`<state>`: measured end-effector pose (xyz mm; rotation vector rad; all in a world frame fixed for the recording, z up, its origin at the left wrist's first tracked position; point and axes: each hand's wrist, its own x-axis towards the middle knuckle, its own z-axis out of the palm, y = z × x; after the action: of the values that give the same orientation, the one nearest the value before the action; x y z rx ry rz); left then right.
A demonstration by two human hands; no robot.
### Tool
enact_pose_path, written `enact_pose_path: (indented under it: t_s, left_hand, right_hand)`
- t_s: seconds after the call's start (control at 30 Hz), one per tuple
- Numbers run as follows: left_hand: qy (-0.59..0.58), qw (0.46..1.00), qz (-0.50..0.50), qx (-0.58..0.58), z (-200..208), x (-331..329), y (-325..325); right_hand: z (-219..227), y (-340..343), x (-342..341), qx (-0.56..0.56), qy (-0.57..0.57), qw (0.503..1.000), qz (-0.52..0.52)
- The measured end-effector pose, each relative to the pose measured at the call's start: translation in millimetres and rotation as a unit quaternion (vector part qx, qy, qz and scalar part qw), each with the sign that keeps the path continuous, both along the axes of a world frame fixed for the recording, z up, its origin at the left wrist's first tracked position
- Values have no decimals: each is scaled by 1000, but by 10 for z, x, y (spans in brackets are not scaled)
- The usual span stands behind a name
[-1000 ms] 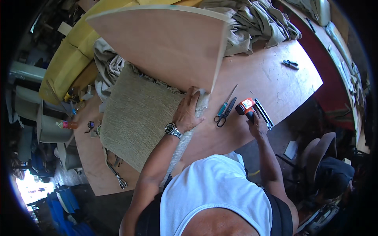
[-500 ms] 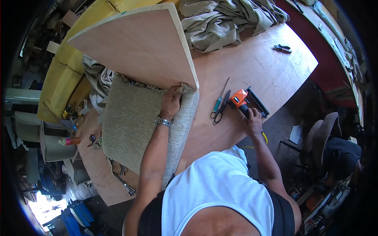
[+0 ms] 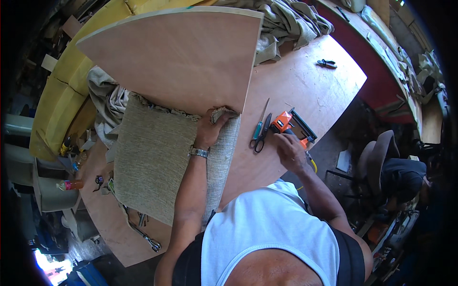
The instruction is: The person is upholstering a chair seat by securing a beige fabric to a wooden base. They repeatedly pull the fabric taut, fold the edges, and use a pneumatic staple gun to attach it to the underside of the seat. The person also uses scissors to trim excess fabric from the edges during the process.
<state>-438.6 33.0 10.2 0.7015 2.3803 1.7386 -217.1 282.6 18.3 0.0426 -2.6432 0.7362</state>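
Note:
A seat piece covered in grey-beige woven fabric [image 3: 152,152] lies on the table, with a plain plywood panel [image 3: 176,57] standing up at its far edge. At the corner where they meet, my left hand [image 3: 208,129] grips the folded fabric edge [image 3: 224,113]; the fingertips are partly hidden. An orange and black staple gun [image 3: 282,122] lies near the table's right edge. Just in front of its handle is my right hand [image 3: 292,153], empty, with the fingers loosely bent and apart. Scissors [image 3: 260,138] and a teal-handled screwdriver [image 3: 258,128] lie between the seat and the staple gun.
Pliers [image 3: 327,63] lie on the far right of the wooden table [image 3: 296,81]. Crumpled fabric [image 3: 291,21] is heaped at the back. A yellow upholstered piece [image 3: 62,90] stands at the left. Near the left edge are a bottle [image 3: 70,185] and a metal tool [image 3: 151,243].
My right hand has come off the staple gun's handle and moved left. The plywood panel has turned a little, its face now more toward me. My left hand stays on the fabric corner.

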Motion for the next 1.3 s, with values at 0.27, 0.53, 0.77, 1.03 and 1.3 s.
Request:
enact_pose_path:
  t_s: [0.27,0.53,0.77,1.03,1.3]
  left_hand:
    - [273,939,-14,-209,-269,-16,44]
    - [58,998,-15,30,-288,-94,55]
    - [-58,992,-16,107,-201,-52,45]
    - [-87,953,-42,288,-544,-66,82]
    - [-135,950,42,279,-466,-7,42]
  right_hand:
    - [518,-616,-765,25,-114,988,97]
    - [737,-783,-984,38,-196,978,61]
    - [610,-850,-1232,123,-220,967,28]
    - [440,-902,-1472,86,-172,980,45]
    - [408,-1041,-1686,98,-215,972,7]
